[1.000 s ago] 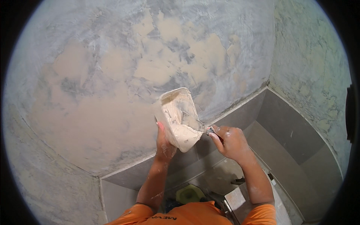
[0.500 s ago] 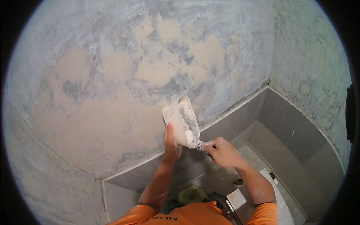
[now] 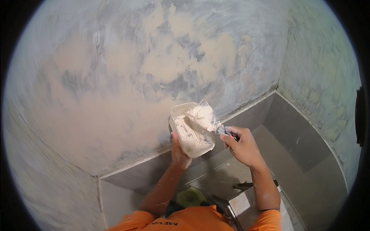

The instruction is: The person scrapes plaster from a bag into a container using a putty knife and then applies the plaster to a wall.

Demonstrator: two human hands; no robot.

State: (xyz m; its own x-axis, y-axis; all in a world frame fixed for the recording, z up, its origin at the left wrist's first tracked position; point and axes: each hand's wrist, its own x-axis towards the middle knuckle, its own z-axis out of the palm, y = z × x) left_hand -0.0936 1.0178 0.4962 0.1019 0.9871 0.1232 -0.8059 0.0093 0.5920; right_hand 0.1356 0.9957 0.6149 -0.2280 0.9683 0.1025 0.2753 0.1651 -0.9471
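A rectangular, pale plastic tub (image 3: 174,119) holds creamy beige filler (image 3: 192,139), smeared up its inner walls. My left hand (image 3: 179,154) grips the tub from below and its left side, thumb along the outer wall. In my right hand (image 3: 241,145) is the dark handle of a putty knife (image 3: 221,130), fingers wrapped round it. A thick lump of filler covers the blade, which is over the tub's right rim. In front stands a grey wall (image 3: 123,23) with patches of beige filler (image 3: 115,111) spread across it.
Grey tiles (image 3: 246,111) run along the lower wall, topped by a pale edge strip (image 3: 127,174). Another rough wall (image 3: 320,73) meets it at the right. Below are a yellow-green hexagonal object (image 3: 190,197) and a box-like piece with a pale top (image 3: 241,204).
The tub has tipped so its inside faces me. My right hand has moved right and up, and the knife blade now carries a heap of filler.
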